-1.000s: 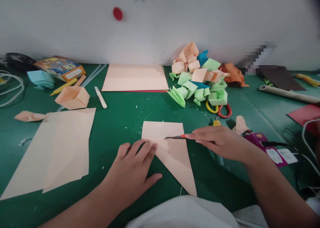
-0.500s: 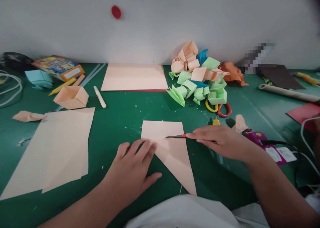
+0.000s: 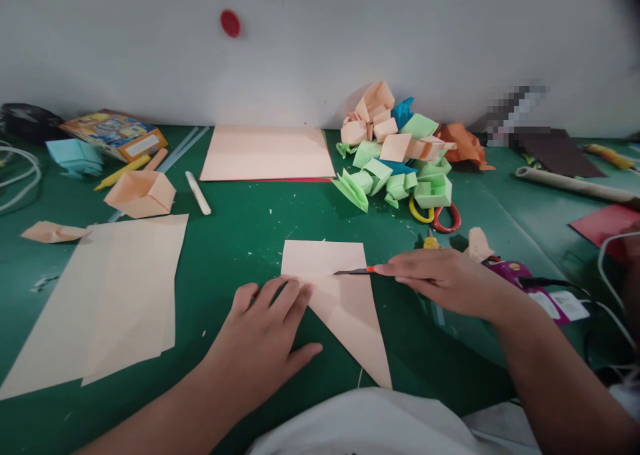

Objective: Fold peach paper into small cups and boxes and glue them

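Note:
A folded sheet of peach paper lies in front of me, a rectangular strip at its far end and a slanting edge running down to a point near my lap. My left hand rests on its left edge, fingers spread and fingertips pressing on the paper. From the right, my right hand grips a craft knife with an orange part at the fingers. Its thin dark blade lies level across the paper, along the line between the strip and the slanted part. Most of the knife's handle is hidden in the hand.
Loose peach sheets lie at left, with a folded paper box and a white glue-stick-like tube behind. Folded paper pieces are heaped at the back, near scissors. A purple item with cables sits at right.
The blade has shifted very slightly to the right relative to the paper. My left hand stays in place, and the whole view has drifted a little.

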{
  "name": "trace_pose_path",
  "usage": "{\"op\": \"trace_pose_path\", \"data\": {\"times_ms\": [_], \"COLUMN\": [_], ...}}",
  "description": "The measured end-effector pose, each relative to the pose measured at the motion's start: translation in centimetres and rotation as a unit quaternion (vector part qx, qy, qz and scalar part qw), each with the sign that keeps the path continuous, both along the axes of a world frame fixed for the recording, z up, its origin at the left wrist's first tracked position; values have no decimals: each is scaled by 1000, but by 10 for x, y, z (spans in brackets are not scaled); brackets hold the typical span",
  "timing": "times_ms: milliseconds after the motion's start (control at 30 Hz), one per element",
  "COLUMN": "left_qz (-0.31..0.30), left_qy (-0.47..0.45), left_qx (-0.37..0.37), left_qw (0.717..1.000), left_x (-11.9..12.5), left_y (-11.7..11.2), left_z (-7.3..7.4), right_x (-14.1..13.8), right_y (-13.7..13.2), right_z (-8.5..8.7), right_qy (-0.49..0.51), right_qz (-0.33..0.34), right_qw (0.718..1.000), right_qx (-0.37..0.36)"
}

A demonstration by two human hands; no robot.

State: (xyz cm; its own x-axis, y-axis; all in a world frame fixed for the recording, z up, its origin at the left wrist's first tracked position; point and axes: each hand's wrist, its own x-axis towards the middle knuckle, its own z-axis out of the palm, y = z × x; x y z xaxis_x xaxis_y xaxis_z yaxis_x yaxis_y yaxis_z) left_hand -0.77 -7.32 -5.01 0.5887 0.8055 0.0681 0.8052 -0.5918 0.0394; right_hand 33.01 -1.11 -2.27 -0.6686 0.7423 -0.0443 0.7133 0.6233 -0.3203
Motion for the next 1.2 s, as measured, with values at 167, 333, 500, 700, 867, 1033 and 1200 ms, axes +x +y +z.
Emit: {"op": "trace_pose_path", "data": {"times_ms": [167,333,500,700,867,1033,1200], "left_qz": [1,-2,0,-1,0,1,6], "left_qy": [-2,-2,-3,-4,-4,-3,1], "left_qx": [3,9,13,13,15,6,-2], "left_qw": [1000,1000,1000,1000,1000,1000,1000], "left_x": [0,0,0,0,0,1,0], "left_y": [0,-1,-1,-1,-1,0,-2], "left_z": [0,0,-1,-2,-1,-2,-1], "right_x": [2,5,8,11,12,12,12], "right_y": [0,0,0,-2,-4,-5,-6], "right_z": [1,1,2,3,5,8,12], "right_qy": [-12,3,-9,-10,-15,-16,-10], "right_qz": [-1,-5,-6,-7,-4,-8,-15], "right_qw": [1000,1000,1000,1000,1000,1000,1000], "right_qx": [-5,-4,-12,-6,-6,-16,-18]}}
